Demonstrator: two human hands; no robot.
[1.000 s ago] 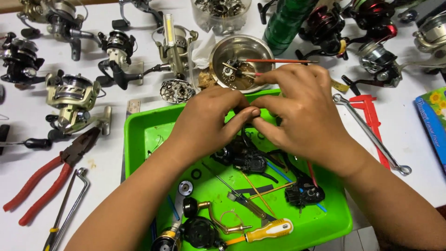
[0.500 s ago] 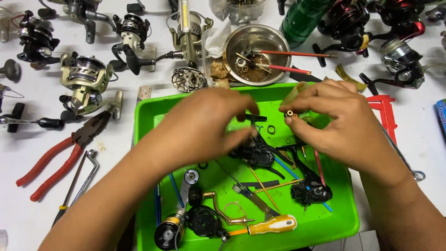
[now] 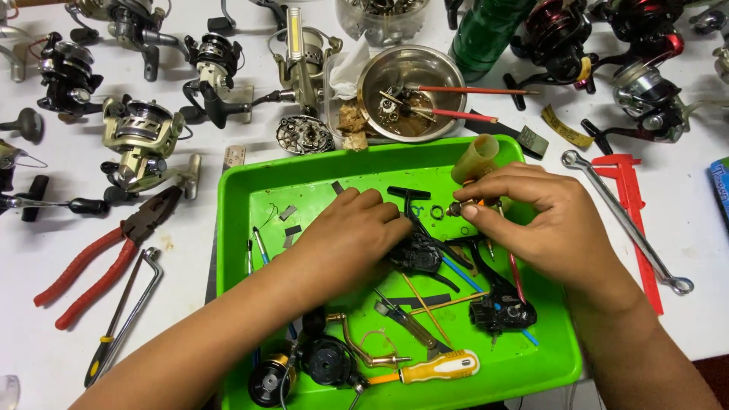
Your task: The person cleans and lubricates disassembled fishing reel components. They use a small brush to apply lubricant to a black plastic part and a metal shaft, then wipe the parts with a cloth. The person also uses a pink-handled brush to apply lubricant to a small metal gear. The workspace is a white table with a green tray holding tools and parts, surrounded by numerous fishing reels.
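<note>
Glossy green plastic tray [image 3: 250, 197], shiny metal bowl [image 3: 448, 76], matt blk plastic reel body [image 3: 418, 254], red rubbery-handled pliers [image 3: 91, 262].

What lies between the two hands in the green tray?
In the head view, a small black ring on the green tray lies between the left hand and the right hand.

Red-handled pliers [image 3: 106, 254] lying on the white bench [image 3: 45, 228] left of the green plastic tray [image 3: 243, 205] | round steel bowl [image 3: 411, 83] sitting above the tray, two red-handled brushes [image 3: 456, 102] resting in it | red plastic caliper [image 3: 632, 220] and steel wrench [image 3: 626, 220] lying at right | dark green bottle [image 3: 486, 30] standing at top | fishing reels [image 3: 144, 140] crowding the left and top edges
</note>
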